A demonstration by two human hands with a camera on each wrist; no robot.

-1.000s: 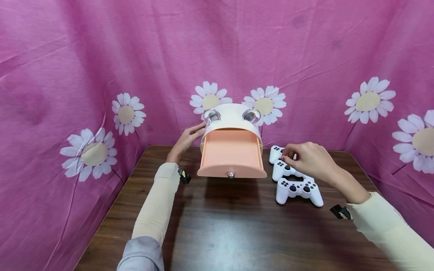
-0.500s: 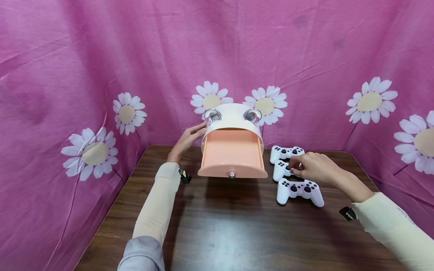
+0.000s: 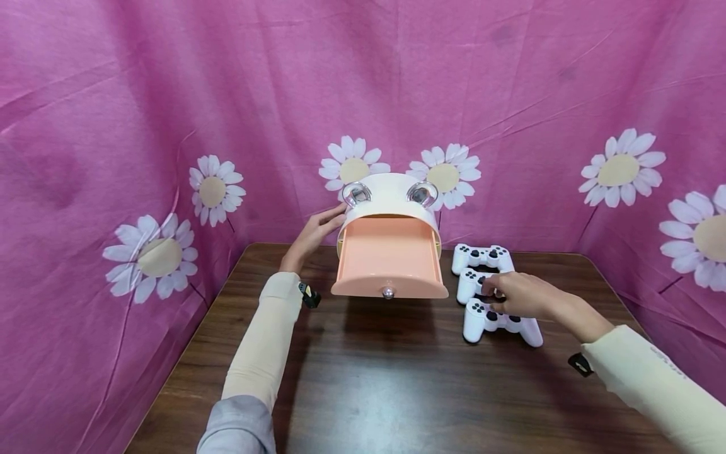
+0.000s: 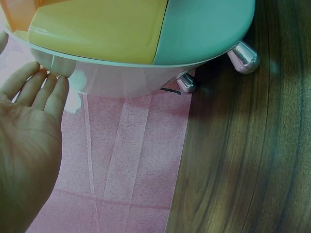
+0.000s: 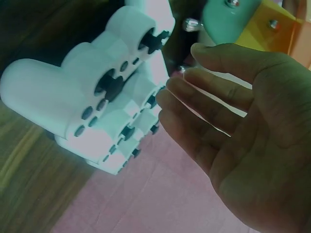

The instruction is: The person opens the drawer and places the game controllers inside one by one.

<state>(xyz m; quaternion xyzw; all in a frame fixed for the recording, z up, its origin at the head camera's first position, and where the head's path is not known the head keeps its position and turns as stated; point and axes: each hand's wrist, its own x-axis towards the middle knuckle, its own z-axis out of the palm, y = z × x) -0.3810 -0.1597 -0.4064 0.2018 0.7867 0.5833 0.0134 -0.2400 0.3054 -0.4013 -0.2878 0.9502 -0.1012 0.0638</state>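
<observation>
A white frog-faced drawer box (image 3: 388, 186) with two shiny eye rings stands at the back middle. Its peach drawer (image 3: 388, 252) is pulled out, with a round silver knob (image 3: 388, 293) in front. My left hand (image 3: 312, 236) rests its nearly straight fingers against the box's left side, as the left wrist view also shows. To the right, three white game controllers lie in a row: back (image 3: 482, 255), middle (image 3: 466, 287) and front (image 3: 473, 323). My right hand (image 3: 527, 295) is over the middle and front ones, fingers loosely bent and holding nothing, partly hiding both.
In the left wrist view, yellow (image 4: 97, 31) and green (image 4: 209, 31) drawer fronts appear on the box, with silver feet (image 4: 244, 58) beneath. Everything stands on a dark wooden table (image 3: 368, 372). A pink curtain (image 3: 283, 75) with daisies closes off the back and sides.
My right hand has moved from the back controller, over the middle one, toward the front one. The left hand, box and controllers have stayed where they were.
</observation>
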